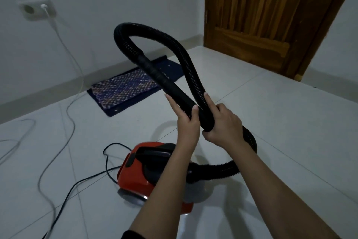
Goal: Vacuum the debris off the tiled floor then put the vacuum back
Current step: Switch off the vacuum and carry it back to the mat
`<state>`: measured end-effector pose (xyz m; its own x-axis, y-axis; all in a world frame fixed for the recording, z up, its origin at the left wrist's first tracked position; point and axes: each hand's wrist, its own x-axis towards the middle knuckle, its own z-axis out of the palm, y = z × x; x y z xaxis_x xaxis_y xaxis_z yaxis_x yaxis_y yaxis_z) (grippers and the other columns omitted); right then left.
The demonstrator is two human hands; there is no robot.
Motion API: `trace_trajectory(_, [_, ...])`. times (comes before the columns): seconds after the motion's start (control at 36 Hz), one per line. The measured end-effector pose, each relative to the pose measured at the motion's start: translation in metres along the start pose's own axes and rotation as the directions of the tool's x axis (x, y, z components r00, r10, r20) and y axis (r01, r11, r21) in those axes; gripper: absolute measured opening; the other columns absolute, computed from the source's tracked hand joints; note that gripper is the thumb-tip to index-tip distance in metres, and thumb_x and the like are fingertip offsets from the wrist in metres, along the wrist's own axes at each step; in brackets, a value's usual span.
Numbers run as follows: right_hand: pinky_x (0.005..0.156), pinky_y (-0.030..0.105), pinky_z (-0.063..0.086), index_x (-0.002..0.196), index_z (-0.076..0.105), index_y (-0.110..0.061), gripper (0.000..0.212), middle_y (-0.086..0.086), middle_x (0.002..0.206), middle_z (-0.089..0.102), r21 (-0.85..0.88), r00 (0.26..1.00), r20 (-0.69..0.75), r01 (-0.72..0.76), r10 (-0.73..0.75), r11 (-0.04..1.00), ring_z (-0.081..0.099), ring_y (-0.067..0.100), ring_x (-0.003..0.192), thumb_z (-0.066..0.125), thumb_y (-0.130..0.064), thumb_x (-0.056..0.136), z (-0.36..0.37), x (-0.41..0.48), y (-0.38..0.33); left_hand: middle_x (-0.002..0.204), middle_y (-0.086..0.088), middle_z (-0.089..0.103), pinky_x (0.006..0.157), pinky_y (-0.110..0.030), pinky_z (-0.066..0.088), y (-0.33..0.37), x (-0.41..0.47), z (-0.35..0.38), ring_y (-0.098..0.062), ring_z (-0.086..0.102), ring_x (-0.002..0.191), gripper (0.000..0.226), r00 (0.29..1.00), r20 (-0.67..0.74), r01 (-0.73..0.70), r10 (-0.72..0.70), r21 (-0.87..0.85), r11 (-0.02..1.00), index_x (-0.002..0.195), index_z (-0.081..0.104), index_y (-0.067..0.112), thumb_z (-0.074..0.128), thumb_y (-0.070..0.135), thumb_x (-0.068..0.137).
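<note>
A red and black canister vacuum (143, 171) sits on the pale tiled floor (271, 122) below my arms. Its black ribbed hose (174, 43) leaves the canister at the right, loops up high and bends back down into a smooth black tube (155, 74). My left hand (187, 120) holds the lower end of that tube, thumb across it and fingers stretched along it. My right hand (222, 122) grips the ribbed hose right beside it, where tube and hose cross.
A black power cord (77, 182) trails from the vacuum to the lower left. A white cable (64, 45) runs from a wall socket (36, 9) across the floor. A dark patterned mat (131, 85) lies by the wall. A wooden door (267, 15) stands at the back right.
</note>
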<state>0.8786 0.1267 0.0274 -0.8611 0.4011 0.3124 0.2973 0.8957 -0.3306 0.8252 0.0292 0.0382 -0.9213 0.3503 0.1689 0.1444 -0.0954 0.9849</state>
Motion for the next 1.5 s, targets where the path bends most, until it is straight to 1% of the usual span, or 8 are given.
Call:
trace_trajectory(0.14, [0.062,0.028,0.038,0.151,0.003,-0.037,0.105,0.005,0.103,0.052,-0.036,1.0,0.004,-0.002,0.002,0.999,0.054,0.023,0.079,0.068,-0.028,0.069,0.014,0.002,-0.007,0.136,-0.015,0.049,0.074,0.004,0.042,-0.005,0.001,-0.015,0.009,0.055,0.096,0.083,0.999,0.007,0.031,-0.031,0.036,0.999,0.147,-0.018,0.029,0.047,0.011,0.098])
trace_trajectory(0.25, [0.061,0.027,0.034,0.151,0.01,-0.037,0.103,0.006,0.099,0.054,-0.049,1.0,0.005,-0.001,0.002,0.999,0.053,0.024,0.075,0.068,-0.026,0.067,0.025,0.0,-0.011,0.124,-0.008,0.057,0.096,-0.009,0.041,-0.017,-0.004,-0.03,-0.006,0.056,0.11,0.079,0.998,-0.048,0.031,-0.027,0.068,0.997,0.15,-0.009,0.029,0.049,0.015,0.097])
trace_trajectory(0.39, [0.061,0.028,0.036,0.15,0.012,-0.038,0.104,0.005,0.097,0.053,-0.054,0.999,0.036,-0.002,0.004,0.999,0.045,0.019,0.069,0.069,-0.025,0.064,0.034,-0.001,-0.009,0.12,0.01,0.055,0.089,-0.003,0.04,-0.041,-0.017,-0.065,0.009,0.051,0.107,0.051,0.98,-0.197,0.023,0.01,0.165,0.986,0.147,0.026,0.029,0.043,0.025,0.1])
trace_trajectory(0.56, [0.064,0.029,0.035,0.15,0.013,-0.039,0.104,0.004,0.097,0.053,-0.086,0.997,0.063,-0.037,0.043,0.996,0.042,0.019,0.069,0.068,-0.022,0.064,0.042,-0.006,-0.001,0.126,-0.007,0.06,0.09,-0.016,0.036,-0.078,-0.019,-0.144,-0.015,0.053,0.115,0.034,0.718,-0.696,0.197,-0.019,0.178,0.964,0.131,0.052,0.011,0.039,0.014,0.1])
trace_trajectory(0.64, [0.065,0.029,0.036,0.149,0.013,-0.041,0.103,0.004,0.097,0.053,-0.087,0.996,0.07,-0.057,0.063,0.995,0.042,0.019,0.069,0.068,-0.021,0.064,0.044,-0.011,0.006,0.132,-0.009,0.057,0.1,-0.027,0.038,-0.099,-0.019,-0.179,-0.022,0.051,0.124,0.035,0.63,-0.76,0.365,-0.158,0.11,0.925,0.131,0.053,0.011,0.038,0.016,0.099])
trace_trajectory(0.78, [0.065,0.029,0.036,0.149,0.016,-0.042,0.104,0.004,0.095,0.053,-0.079,0.996,0.073,-0.044,0.05,0.996,0.041,0.019,0.069,0.069,-0.019,0.062,0.046,-0.014,0.005,0.143,-0.011,0.048,0.11,-0.038,0.031,-0.126,-0.024,-0.197,-0.03,0.042,0.133,0.041,0.702,-0.626,0.583,-0.341,0.23,0.779,0.139,0.046,0.013,0.04,0.022,0.099])
trace_trajectory(0.92, [0.067,0.028,0.036,0.149,0.013,-0.043,0.104,0.003,0.097,0.052,-0.092,0.996,0.083,-0.032,0.039,0.995,0.042,0.019,0.071,0.068,-0.019,0.064,0.044,-0.013,-0.001,0.133,-0.01,0.056,0.102,-0.043,0.039,-0.136,-0.02,-0.2,-0.034,0.05,0.121,0.038,0.784,-0.481,0.611,-0.393,0.488,0.623,0.131,0.053,0.029,0.038,0.034,0.097])
trace_trajectory(1.5, [0.068,0.028,0.032,0.149,0.019,-0.04,0.102,0.003,0.09,0.053,-0.109,0.996,0.08,0.04,-0.032,0.993,0.04,0.018,0.068,0.069,-0.02,0.063,0.062,-0.006,-0.014,0.127,-0.009,0.052,0.105,-0.049,0.032,-0.146,-0.028,-0.219,-0.033,0.045,0.122,0.038,0.744,-0.586,0.629,-0.322,0.45,0.634,0.12,0.064,0.034,0.046,0.051,0.091])
